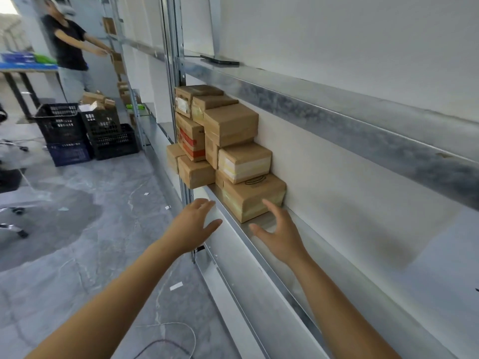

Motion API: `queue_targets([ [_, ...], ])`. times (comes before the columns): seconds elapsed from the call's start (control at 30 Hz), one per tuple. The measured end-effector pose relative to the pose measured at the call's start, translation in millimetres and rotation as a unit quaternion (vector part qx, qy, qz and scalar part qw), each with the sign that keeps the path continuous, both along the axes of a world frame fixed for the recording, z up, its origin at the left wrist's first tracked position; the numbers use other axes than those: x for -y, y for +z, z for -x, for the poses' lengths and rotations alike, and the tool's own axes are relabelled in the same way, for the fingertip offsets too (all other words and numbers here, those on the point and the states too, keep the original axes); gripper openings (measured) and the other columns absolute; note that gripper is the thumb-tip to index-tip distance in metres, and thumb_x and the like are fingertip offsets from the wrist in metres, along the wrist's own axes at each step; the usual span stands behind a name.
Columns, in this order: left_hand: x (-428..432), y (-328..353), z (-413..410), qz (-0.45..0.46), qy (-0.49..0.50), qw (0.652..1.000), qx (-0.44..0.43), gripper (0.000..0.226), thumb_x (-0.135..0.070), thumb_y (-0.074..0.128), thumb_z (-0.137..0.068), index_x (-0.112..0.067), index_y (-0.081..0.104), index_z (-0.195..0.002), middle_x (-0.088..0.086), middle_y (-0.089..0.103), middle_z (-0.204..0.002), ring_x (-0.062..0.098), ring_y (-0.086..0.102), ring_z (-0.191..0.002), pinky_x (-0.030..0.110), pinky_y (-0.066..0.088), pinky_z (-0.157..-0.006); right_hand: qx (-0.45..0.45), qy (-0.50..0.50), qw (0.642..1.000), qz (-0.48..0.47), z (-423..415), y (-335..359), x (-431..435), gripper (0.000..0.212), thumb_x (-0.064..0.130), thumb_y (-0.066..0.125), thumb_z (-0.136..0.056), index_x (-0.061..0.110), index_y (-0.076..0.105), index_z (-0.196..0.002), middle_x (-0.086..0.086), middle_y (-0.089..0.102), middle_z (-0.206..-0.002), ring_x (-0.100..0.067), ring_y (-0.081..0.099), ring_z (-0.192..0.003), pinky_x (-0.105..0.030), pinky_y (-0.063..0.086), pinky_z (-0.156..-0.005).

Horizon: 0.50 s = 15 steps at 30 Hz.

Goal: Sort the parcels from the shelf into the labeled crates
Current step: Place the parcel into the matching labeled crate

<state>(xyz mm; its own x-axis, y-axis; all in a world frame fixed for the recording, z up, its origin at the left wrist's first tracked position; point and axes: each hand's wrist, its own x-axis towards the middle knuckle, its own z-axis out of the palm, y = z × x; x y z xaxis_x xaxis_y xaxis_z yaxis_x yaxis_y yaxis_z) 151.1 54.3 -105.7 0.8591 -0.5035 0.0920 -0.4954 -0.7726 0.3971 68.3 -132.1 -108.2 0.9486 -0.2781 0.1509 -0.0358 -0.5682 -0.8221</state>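
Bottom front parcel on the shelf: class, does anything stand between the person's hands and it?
Nothing visible does. The open left hand and right hand are close to the bottom parcel, with only bare shelf nearby. A white-taped parcel rests on top of it.

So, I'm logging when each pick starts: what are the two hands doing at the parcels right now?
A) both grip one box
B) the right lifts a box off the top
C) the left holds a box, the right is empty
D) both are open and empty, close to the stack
D: the left hand and the right hand show spread fingers holding nothing, beside the lowest parcel on the shelf.
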Motion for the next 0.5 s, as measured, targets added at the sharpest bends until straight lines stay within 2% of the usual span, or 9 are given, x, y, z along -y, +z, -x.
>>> queue_targets([
  [0.07, 4, 5, -22, 0.008, -0.017, 1.0, 0.005, 0.058, -0.042, 0.045, -0.094, -0.015, 0.032, -0.143, 0.005, 0.031, -0.149, 0.021, 0.035, -0.134, 0.032, 0.03, -0.109, 0.019, -0.013, 1.0, -0.006, -20, 5, -4, 0.062, 0.027, 0.067, -0.085, 0.026, 0.038, -0.14, 0.005, 0.04, -0.14, -0.007, 0.035, -0.129, -0.015, 0.027, -0.097],
  [0.23, 3, 19, -95, 0.029, -0.068, 0.997, 0.029, 0.056, -0.042, 0.046, -0.093, -0.015, 0.035, -0.141, 0.003, 0.034, -0.145, 0.022, 0.035, -0.133, 0.032, 0.03, -0.108, 0.023, -0.028, 0.999, -0.023, -88, 16, -24, 0.061, 0.028, 0.064, -0.086, 0.027, 0.037, -0.14, 0.004, 0.04, -0.142, -0.008, 0.035, -0.13, -0.017, 0.027, -0.095],
  [0.33, 2, 32, -160, 0.026, -0.093, 0.995, 0.039, 0.063, -0.057, 0.035, -0.09, -0.014, 0.043, -0.135, 0.003, 0.038, -0.141, 0.023, 0.038, -0.131, 0.034, 0.035, -0.107, 0.031, -0.064, 0.996, -0.048, -128, 28, -32, 0.059, 0.03, 0.063, -0.087, 0.031, 0.036, -0.14, 0.005, 0.037, -0.144, -0.008, 0.033, -0.132, -0.019, 0.026, -0.098],
  [0.5, 8, 67, -242, 0.069, -0.105, 0.99, 0.063, 0.055, -0.032, 0.046, -0.095, -0.013, 0.028, -0.144, 0.01, 0.029, -0.149, 0.028, 0.038, -0.131, 0.036, 0.034, -0.104, 0.03, -0.123, 0.991, -0.046, -189, 54, -42, 0.056, 0.032, 0.059, -0.09, 0.035, 0.035, -0.141, 0.002, 0.038, -0.144, -0.012, 0.035, -0.133, -0.021, 0.027, -0.094],
])
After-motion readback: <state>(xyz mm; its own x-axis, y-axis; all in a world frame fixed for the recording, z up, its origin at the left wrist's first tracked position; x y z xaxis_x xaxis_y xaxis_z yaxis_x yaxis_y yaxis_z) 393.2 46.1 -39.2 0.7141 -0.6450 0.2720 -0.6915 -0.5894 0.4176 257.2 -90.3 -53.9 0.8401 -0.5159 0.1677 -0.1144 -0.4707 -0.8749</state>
